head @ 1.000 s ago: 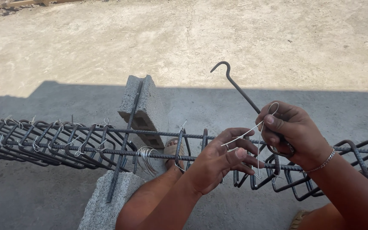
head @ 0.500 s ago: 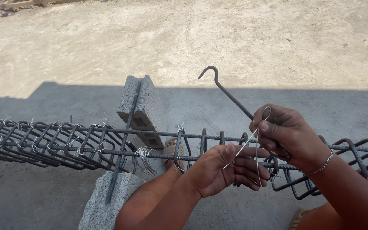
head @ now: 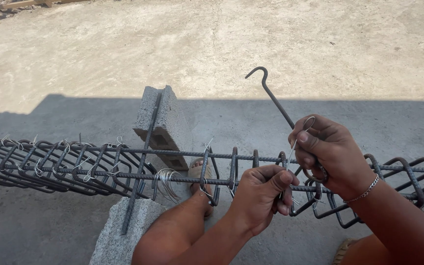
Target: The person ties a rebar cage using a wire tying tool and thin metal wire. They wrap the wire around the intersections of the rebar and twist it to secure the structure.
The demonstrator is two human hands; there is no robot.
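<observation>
Single head-worn view, looking down and forward.
Close above both hands (head: 290, 181) and the rebar cage (head: 99, 167), facing out across concrete ground (head: 212, 44); no second view.

A rebar cage (head: 99, 167) lies across two concrete blocks (head: 165, 122), wire bundle (head: 165, 181) hanging between them.

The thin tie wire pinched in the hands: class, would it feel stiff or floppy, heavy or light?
The tie wire probably bends easily: it curls into a loop by the right hand and passes down to the left hand. It looks far thinner than the rebar cage, so likely light. The spare wire bundle droops in curves, suggesting springy softness.
</observation>
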